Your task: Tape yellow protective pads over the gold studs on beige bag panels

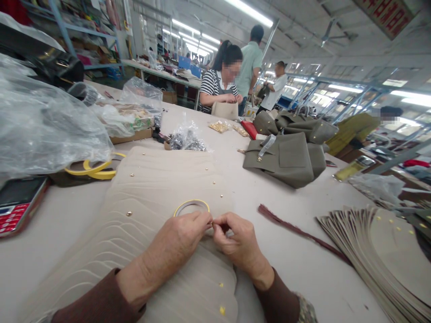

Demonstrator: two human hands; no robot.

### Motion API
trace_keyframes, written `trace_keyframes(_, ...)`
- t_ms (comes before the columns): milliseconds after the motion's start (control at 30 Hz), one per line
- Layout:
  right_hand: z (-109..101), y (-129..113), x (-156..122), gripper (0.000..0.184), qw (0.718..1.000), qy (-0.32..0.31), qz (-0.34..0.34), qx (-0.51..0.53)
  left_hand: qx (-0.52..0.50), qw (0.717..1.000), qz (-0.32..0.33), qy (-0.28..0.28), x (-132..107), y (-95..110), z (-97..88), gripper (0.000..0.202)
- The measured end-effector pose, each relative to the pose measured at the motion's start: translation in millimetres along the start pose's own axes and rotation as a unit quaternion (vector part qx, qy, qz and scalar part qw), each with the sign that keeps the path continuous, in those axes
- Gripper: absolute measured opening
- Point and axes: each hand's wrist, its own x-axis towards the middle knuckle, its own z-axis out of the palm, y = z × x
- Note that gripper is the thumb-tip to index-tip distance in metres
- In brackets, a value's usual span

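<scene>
Beige panels (141, 224), fanned in a layered stack right under the fingers, smooth and matte, gold studs (129, 213) shining beyond the fingertips, yellow marks (222, 310) nearer the wearer! Left hand (178, 233) and right hand (237, 240) meet in a tight pinch, apparently on a tiny piece (212, 223); a yellow-edged tape roll (192, 201) sits just beyond the left fingertips. Far past the right fingers, high up: red characters on a hanging sign (387, 17).
</scene>
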Motion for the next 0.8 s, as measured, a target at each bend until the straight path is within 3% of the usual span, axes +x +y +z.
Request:
trace_keyframes(100,2.0,-4.7,2.2,0.011,0.989,-0.016,0.132,0.064,0.014,1.0,0.007,0.025,-0.6,4.2,0.6,0.017)
trace_keyframes(233,-0.7,7.7,7.8,0.013,0.927,-0.004,0.33,0.18,0.01,0.996,0.06,0.069,-1.5,9.5,4.1,0.02)
trace_keyframes(300,-5.8,20.4,9.0,0.016,0.902,-0.006,0.38,0.203,0.037,0.997,0.042,0.058,0.8,9.1,3.3,0.021)
trace_keyframes(400,-13.8,36.5,8.1,0.021,0.885,-0.052,0.402,0.231,0.113,0.993,-0.017,-0.015,6.6,5.7,-1.2,0.017)
trace_keyframes(500,-18.8,42.6,7.5,0.021,0.871,-0.095,0.413,0.247,0.145,0.986,-0.031,-0.075,10.0,3.0,-3.4,0.014)
trace_keyframes(800,-25.6,39.0,8.2,0.007,0.868,-0.178,0.423,0.187,0.111,0.989,-0.003,-0.093,4.4,-2.1,4.6,0.018)
